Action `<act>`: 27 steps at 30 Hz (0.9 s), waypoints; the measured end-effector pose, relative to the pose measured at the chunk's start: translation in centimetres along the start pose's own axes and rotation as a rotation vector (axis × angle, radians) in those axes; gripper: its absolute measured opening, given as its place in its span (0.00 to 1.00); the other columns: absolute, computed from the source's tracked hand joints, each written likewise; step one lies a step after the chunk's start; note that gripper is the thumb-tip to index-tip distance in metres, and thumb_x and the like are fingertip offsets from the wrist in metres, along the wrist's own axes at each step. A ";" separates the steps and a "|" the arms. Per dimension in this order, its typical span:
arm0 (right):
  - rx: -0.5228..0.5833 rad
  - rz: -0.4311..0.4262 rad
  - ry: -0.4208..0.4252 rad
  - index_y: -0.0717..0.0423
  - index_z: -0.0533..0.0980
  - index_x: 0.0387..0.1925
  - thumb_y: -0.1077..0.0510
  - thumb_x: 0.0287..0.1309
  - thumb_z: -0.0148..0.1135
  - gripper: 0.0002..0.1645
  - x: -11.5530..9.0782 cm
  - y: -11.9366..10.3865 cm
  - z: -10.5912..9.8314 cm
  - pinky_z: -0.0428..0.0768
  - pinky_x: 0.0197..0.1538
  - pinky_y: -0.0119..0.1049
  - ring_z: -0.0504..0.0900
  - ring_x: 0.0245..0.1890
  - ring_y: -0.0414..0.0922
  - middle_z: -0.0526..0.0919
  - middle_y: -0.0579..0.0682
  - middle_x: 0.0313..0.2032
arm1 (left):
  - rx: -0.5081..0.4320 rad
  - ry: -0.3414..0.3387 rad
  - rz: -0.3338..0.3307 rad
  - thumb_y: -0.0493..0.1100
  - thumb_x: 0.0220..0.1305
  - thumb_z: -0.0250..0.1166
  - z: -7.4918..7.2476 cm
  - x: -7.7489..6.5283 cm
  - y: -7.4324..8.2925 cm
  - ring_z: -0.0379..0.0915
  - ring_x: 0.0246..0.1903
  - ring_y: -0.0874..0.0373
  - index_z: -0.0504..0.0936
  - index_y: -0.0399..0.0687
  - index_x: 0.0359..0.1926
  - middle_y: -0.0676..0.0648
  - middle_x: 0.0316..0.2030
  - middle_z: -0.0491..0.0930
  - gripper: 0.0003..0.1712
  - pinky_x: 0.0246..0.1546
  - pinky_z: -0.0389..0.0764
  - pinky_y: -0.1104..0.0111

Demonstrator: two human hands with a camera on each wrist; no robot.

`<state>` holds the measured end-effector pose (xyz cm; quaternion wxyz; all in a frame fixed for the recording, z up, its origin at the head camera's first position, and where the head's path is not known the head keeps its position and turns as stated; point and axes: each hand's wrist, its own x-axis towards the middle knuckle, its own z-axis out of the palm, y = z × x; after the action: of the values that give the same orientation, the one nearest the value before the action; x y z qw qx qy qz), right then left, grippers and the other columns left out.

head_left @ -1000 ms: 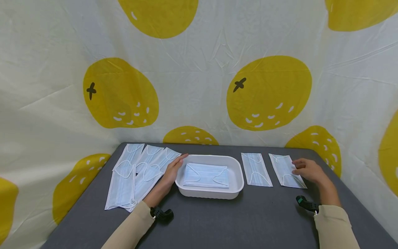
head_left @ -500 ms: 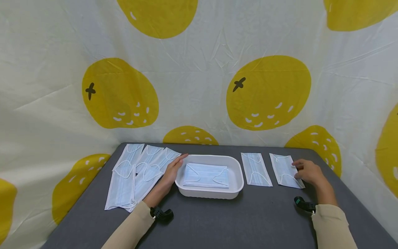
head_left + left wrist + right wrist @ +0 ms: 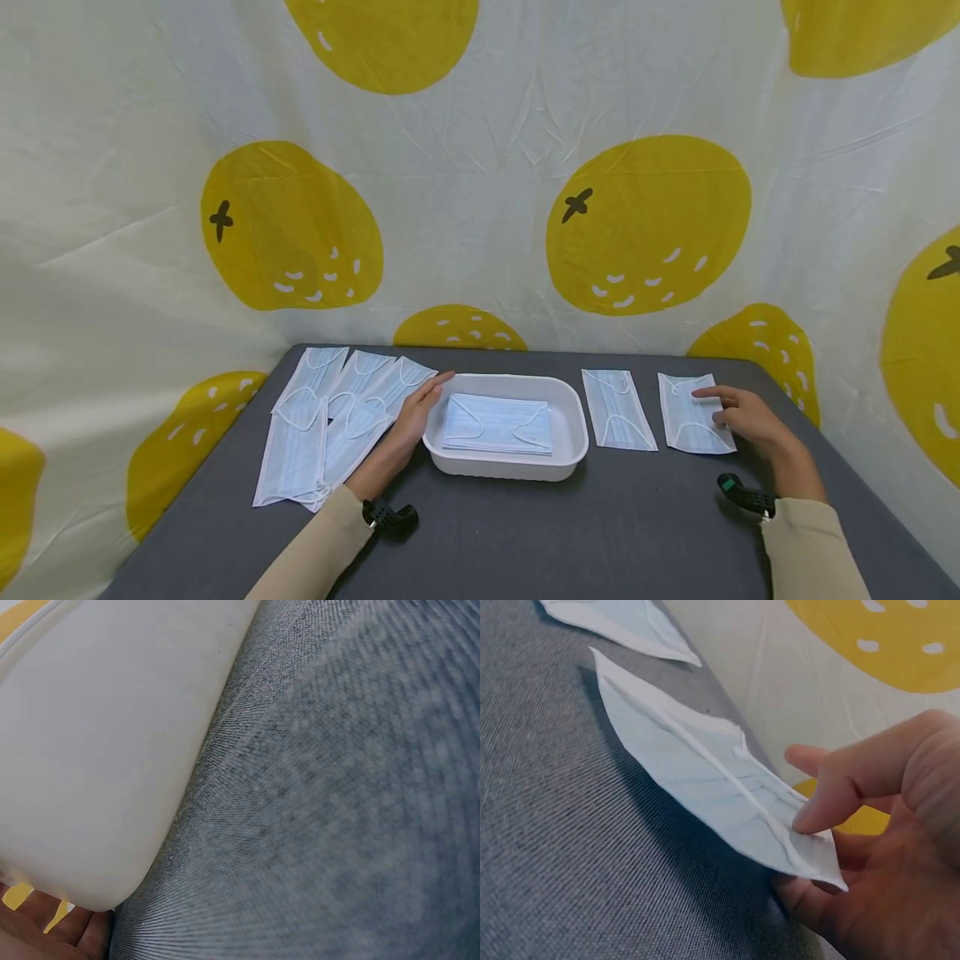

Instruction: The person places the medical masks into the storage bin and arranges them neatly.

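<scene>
Head view, left to right. A fan of overlapping pale-blue face masks (image 3: 330,421) lies on the left part of the grey table (image 3: 525,533), some spread toward the far edge, others nearer the person. Just beside them the left hand (image 3: 415,414) rests with straight, relaxed fingers along the left wall of the white tray (image 3: 572,450) — touching it, holding nothing. In the left wrist view only the tray's outer wall (image 3: 97,750) and the woven table surface (image 3: 337,810) show, with a sliver of the hand at the bottom corner. Inside the tray lies a flat stack of masks (image 3: 497,424), ear loops uppermost.

To the right of the tray, apart from it, a single mask (image 3: 618,409) lies flat on the table. Just beside that one lies the far-right mask (image 3: 688,415), near the table's right edge. The right hand (image 3: 742,418) is at this mask's right side, index finger stretched over its top. The right wrist view shows the grip: the near edge of the far-right mask (image 3: 705,787) is lifted off the table and pinched between the thumb (image 3: 862,776) on top and fingers beneath — its far end is still down on the cloth. The single mask (image 3: 622,622) appears beyond it.

Behind the table hangs a pale backdrop (image 3: 480,192) printed with large yellow fruit.
</scene>
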<state>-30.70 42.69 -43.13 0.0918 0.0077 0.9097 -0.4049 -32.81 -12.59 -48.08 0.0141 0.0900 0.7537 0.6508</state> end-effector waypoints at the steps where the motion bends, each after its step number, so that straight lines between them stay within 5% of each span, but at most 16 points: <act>1: 0.019 0.001 -0.016 0.71 0.63 0.72 0.70 0.62 0.49 0.35 0.0 0.0 0.0 0.57 0.68 0.78 0.52 0.68 0.78 0.43 0.83 0.74 | -0.001 0.000 0.002 0.49 0.84 0.45 0.0 0.0 0.0 0.50 0.81 0.45 0.72 0.53 0.74 0.46 0.77 0.65 0.25 0.81 0.45 0.42; 9: 0.093 -0.003 -0.048 0.71 0.58 0.75 0.70 0.66 0.45 0.36 -0.1 0.1 0.4 0.65 0.57 0.57 0.55 0.62 0.68 0.42 0.80 0.77 | -0.008 -0.002 -0.014 0.50 0.84 0.45 -0.1 0.1 -0.2 0.49 0.81 0.45 0.72 0.55 0.74 0.46 0.78 0.64 0.25 0.81 0.44 0.41; 12: 0.117 -0.005 -0.052 0.70 0.58 0.75 0.70 0.65 0.45 0.36 -0.1 -0.1 0.6 0.65 0.63 0.64 0.53 0.66 0.70 0.41 0.79 0.77 | -0.010 -0.002 -0.012 0.50 0.83 0.45 -0.1 0.2 -0.3 0.49 0.81 0.45 0.72 0.55 0.74 0.46 0.78 0.65 0.25 0.81 0.44 0.41; 16: 0.156 -0.017 -0.068 0.70 0.58 0.75 0.66 0.67 0.54 0.37 -0.1 -0.2 0.8 0.48 0.70 0.80 0.46 0.72 0.76 0.39 0.78 0.78 | -0.012 -0.003 -0.010 0.50 0.84 0.45 -0.1 0.2 -0.3 0.49 0.81 0.44 0.72 0.54 0.74 0.46 0.78 0.65 0.25 0.81 0.44 0.41; 21: 0.159 -0.023 -0.068 0.69 0.58 0.76 0.58 0.66 0.66 0.44 -0.2 -0.4 1.0 0.46 0.71 0.80 0.45 0.73 0.76 0.40 0.77 0.78 | -0.006 -0.004 -0.018 0.51 0.83 0.45 -0.1 0.1 -0.2 0.49 0.81 0.44 0.72 0.55 0.74 0.46 0.78 0.64 0.25 0.80 0.44 0.40; 27: 0.169 -0.037 -0.051 0.69 0.56 0.76 0.59 0.63 0.69 0.48 0.2 0.0 0.8 0.45 0.71 0.80 0.41 0.73 0.78 0.38 0.77 0.78 | -0.007 0.003 -0.023 0.50 0.84 0.45 0.0 0.1 -0.1 0.49 0.81 0.44 0.72 0.55 0.74 0.46 0.78 0.64 0.25 0.81 0.44 0.41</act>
<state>-30.73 42.07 -43.67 0.1066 -0.0119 0.8697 -0.4817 -32.91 -12.63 -48.18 0.0205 0.0804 0.7526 0.6532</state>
